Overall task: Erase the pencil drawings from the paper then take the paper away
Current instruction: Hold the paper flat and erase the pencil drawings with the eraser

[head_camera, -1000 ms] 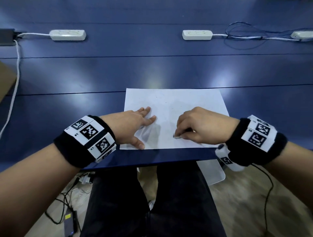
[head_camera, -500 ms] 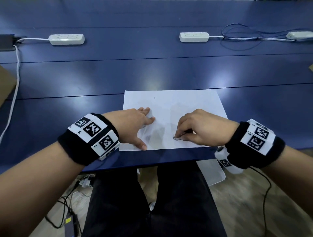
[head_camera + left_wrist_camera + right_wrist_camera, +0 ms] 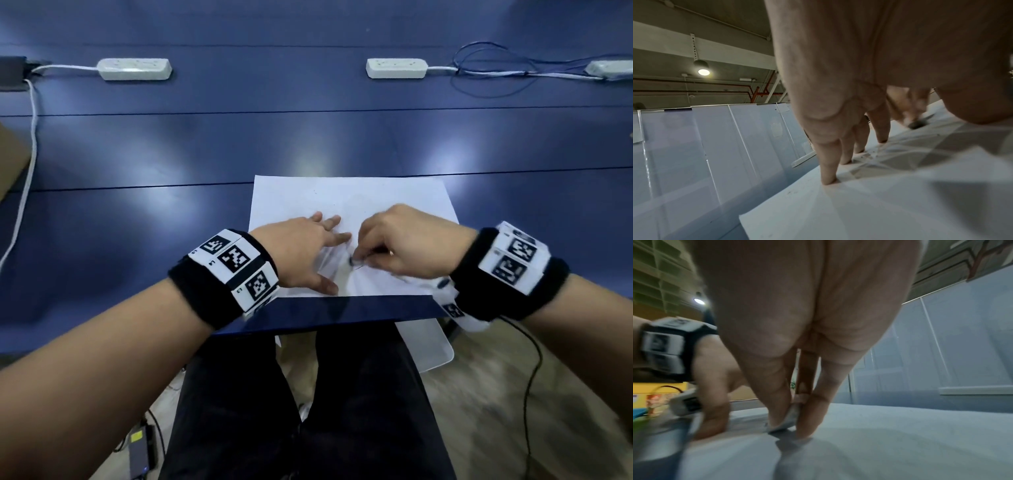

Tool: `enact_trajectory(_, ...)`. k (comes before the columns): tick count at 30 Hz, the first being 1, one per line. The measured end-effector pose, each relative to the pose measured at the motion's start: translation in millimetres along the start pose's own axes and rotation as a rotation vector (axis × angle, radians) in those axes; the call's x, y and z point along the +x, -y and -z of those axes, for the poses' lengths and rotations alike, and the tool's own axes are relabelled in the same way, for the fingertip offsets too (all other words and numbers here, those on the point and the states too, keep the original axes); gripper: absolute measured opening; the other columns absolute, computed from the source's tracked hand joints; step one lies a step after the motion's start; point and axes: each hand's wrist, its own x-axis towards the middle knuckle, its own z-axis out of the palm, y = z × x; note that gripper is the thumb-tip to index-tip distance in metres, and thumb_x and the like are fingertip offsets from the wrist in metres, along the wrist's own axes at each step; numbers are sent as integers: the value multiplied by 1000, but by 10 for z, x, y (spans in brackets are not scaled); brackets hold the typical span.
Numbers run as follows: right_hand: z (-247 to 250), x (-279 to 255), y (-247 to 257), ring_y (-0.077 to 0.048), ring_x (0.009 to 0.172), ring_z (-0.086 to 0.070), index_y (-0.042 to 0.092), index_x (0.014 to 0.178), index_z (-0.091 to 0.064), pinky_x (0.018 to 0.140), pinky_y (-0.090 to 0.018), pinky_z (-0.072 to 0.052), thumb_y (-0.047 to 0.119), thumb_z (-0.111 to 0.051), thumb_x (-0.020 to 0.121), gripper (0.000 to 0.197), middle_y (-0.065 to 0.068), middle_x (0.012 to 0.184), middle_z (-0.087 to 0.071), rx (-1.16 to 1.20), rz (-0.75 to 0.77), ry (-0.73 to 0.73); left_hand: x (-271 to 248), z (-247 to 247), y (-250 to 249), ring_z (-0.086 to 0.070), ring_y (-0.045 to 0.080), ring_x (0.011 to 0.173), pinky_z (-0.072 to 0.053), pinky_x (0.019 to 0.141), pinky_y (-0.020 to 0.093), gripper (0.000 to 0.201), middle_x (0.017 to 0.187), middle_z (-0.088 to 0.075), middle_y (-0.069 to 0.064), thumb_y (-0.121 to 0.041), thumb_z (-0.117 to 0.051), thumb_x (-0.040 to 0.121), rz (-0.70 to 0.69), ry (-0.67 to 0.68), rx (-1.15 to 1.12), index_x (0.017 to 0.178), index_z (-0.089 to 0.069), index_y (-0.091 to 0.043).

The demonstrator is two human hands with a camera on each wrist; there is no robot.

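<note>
Far left, rear of blue table (image 3: 137, 212): white power strip (image 3: 134, 69), cable trailing to near edge. Left of centre: left hand (image 3: 301, 253), fingers straight and spread, fingertips (image 3: 829, 178) pressed flat on left half of paper (image 3: 349, 198), pinning sheet in place; nothing grasped. Centre: paper, white, lying flat at near table edge, directly before seated person; faint grey smudging near middle, no clear pencil lines legible; small dark crumbs scattered by left fingers in left wrist view. Right of centre: right hand (image 3: 407, 243), fingers curled, pinching small pale eraser (image 3: 786, 421) between thumb and forefinger, lower edge touching sheet; dark tip visible at contact point in head view, blurred. Further right, rear: second power strip (image 3: 396, 68), then tangled cords and third strip at frame edge. Step in hand, by judgement: erasing, likely late stage. Next move calls for steady downward hold by left hand, short strokes by right, then release of eraser and lifting of sheet clear of table.
</note>
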Motion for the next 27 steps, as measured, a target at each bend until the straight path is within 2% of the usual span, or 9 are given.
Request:
enact_trajectory(3,-58,-160,82,-16,81,-64,26,94,-74,71,-10,-31,21,-62,80,19,7,90,-70,25,72,61,3,0,9,-3,22,149,-19,119,43,99,162,2,0,-63,-64,78,2,11,-10,154,-9,-30)
enact_trajectory(8,39,50,-141,-17,83,-64,27,94,-74,74,-18,-40,21,-64,81,18,6,90,-72,1,-67,-46,1,1,15,-5,19,149,-20,119,41,99,162,0,-2,-65,-63,77,1,-9,-11,154,-11,-31)
enact_trajectory(10,18,41,-105,-18,84,-64,26,94,-74,76,-20,-42,21,-62,81,18,6,91,-72,-26,-43,-51,-7,-3,21,-5,18,149,-20,119,42,99,162,1,-4,-66,-64,77,10,-12,-16,153,-11,-33)
enact_trajectory(14,-107,-173,110,-19,86,-63,25,96,-74,77,-22,-42,21,-61,83,19,6,93,-70,-9,79,45,-5,-11,15,-3,17,149,-21,118,43,98,162,3,-6,-65,-63,77,23,-2,-15,153,-9,-34)
enact_trajectory(17,-64,-74,7,-19,87,-64,25,95,-74,78,-19,-39,18,-64,82,18,6,93,-72,-19,26,4,-3,-2,9,-3,17,149,-22,118,44,99,162,3,-6,-64,-64,77,17,-3,-13,153,-9,-34)
enact_trajectory(20,4,51,-121,-20,88,-65,25,95,-74,80,-25,-45,20,-63,82,18,5,93,-73,-41,-46,-60,4,-6,13,-4,17,149,-24,117,45,101,162,2,-6,-66,-65,75,13,-8,-18,153,-10,-33)
enact_trajectory(24,-98,-134,38,-21,84,-65,22,93,-75,76,-19,-38,19,-62,81,18,3,90,-72,-36,62,-33,7,-13,19,-4,18,149,-23,117,44,100,162,2,-4,-64,-65,76,12,-8,-17,153,-10,-32)
enact_trajectory(27,-135,-218,91,-21,87,-64,24,95,-74,77,-23,-41,23,-58,84,20,3,92,-72,-21,59,-14,5,-22,20,-3,18,149,-22,117,44,100,162,2,-4,-64,-65,77,11,-9,-16,153,-10,-33)
